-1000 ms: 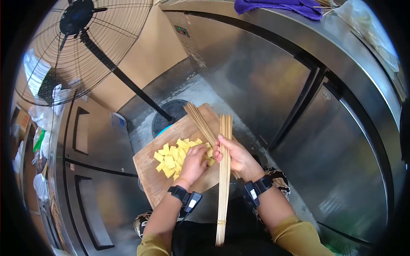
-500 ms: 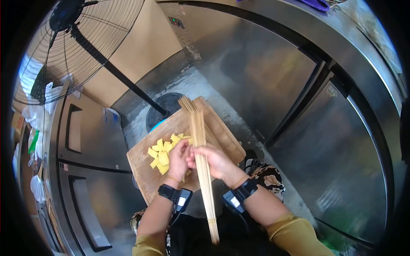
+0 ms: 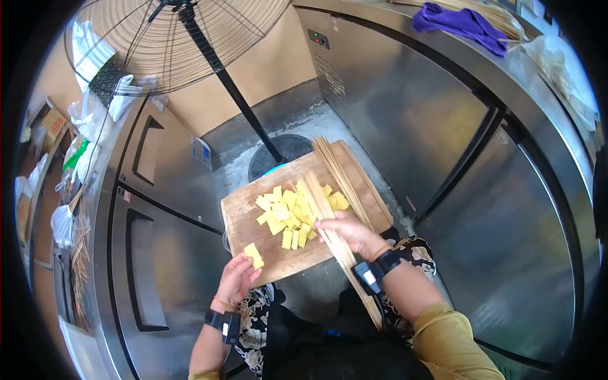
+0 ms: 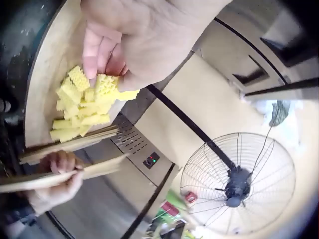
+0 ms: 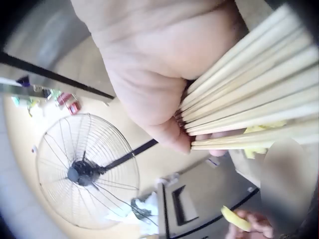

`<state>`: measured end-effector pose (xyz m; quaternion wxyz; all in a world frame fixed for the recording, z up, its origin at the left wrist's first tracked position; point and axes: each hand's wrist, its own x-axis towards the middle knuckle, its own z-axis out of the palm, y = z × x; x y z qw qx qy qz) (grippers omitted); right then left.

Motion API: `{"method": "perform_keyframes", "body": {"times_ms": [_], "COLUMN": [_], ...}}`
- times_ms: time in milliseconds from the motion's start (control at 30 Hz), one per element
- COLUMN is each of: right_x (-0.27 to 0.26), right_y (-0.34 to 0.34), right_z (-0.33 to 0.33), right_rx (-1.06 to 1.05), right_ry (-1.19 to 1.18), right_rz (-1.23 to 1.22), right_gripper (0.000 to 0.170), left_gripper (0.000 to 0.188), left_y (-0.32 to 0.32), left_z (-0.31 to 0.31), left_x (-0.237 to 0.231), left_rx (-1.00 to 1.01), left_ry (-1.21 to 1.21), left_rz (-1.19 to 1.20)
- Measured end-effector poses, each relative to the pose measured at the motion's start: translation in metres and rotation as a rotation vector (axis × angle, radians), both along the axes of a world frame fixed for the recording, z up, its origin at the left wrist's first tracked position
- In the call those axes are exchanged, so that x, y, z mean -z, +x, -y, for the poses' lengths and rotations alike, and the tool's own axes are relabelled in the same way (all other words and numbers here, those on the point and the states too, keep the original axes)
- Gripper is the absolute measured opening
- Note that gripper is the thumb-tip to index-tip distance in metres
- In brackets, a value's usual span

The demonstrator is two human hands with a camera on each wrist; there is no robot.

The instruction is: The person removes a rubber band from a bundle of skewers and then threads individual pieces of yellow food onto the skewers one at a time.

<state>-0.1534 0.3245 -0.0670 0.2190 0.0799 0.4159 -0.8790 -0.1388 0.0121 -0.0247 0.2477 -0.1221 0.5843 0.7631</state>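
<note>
Wooden board (image 3: 237, 214) beneath yellow pieces (image 3: 288, 212), bundled sticks (image 3: 339, 244) in right hand (image 3: 354, 234).

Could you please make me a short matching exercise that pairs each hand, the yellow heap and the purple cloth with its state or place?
Column one
1. Purple cloth
2. Left hand
3. Yellow heap
4. Right hand

Column two
A. Gripping a bundle of sticks
B. Lying on the steel counter
C. Pinching a single yellow piece
D. Spread on the wooden board

Right pairs: 1-B, 2-C, 3-D, 4-A.
</note>
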Motion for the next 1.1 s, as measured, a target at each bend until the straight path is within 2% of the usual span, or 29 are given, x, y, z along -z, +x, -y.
{"method": "perform_keyframes", "body": {"times_ms": [67, 167, 267, 367, 400, 500, 567, 633, 733, 867, 1100], "right_x": [0.01, 0.007, 0.01, -0.001, -0.027, -0.052, -0.063, -0.073, -0.06, -0.034, -0.032], "right_y": [0.001, 0.0, -0.004, -0.014, -0.015, -0.025, -0.03, -0.036, -0.038, -0.035, -0.033], "right_z": [0.023, 0.041, 0.053, 0.05, 0.051, 0.036, 0.043, 0.055, 0.066, 0.069, 0.079], "right_rx": [-0.048, -0.121, -0.16, -0.184, -0.11, -0.127, -0.186, -0.279, -0.349, -0.338, -0.324], "right_ry": [0.082, 0.1, 0.172, 0.216, 0.236, 0.213, 0.226, 0.281, 0.232, 0.25, 0.265], "right_rz": [-0.001, 0.0, -0.01, -0.034, -0.002, -0.067, -0.074, -0.096, -0.112, 0.028, 0.059], "right_gripper": [0.02, 0.023, 0.027, 0.027, 0.021, 0.019, 0.015, 0.012, 0.013, 0.012, 0.012], "left_gripper": [0.015, 0.015, 0.013, 0.017, 0.017, 0.016, 0.016, 0.016, 0.017, 0.018, 0.019], "left_y": [-0.009, -0.028, -0.037, -0.049, -0.056, -0.064, -0.076, -0.089, -0.104, -0.109, -0.092], "left_z": [-0.011, -0.027, -0.042, -0.036, -0.031, -0.027, -0.03, -0.035, -0.042, -0.038, -0.032], "left_x": [0.009, 0.029, 0.034, 0.058, 0.068, 0.071, 0.073, 0.057, 0.038, 0.051, 0.073], "left_rx": [-0.087, -0.058, -0.049, -0.019, 0.085, 0.077, -0.057, -0.165, -0.272, -0.279, -0.309], "left_ry": [0.136, 0.263, 0.241, 0.063, -0.056, -0.426, -0.234, -0.014, 0.228, 0.367, 0.386], "left_rz": [0.017, 0.025, -0.013, -0.194, -0.421, -0.615, -0.567, -0.421, -0.339, -0.266, -0.149]}}
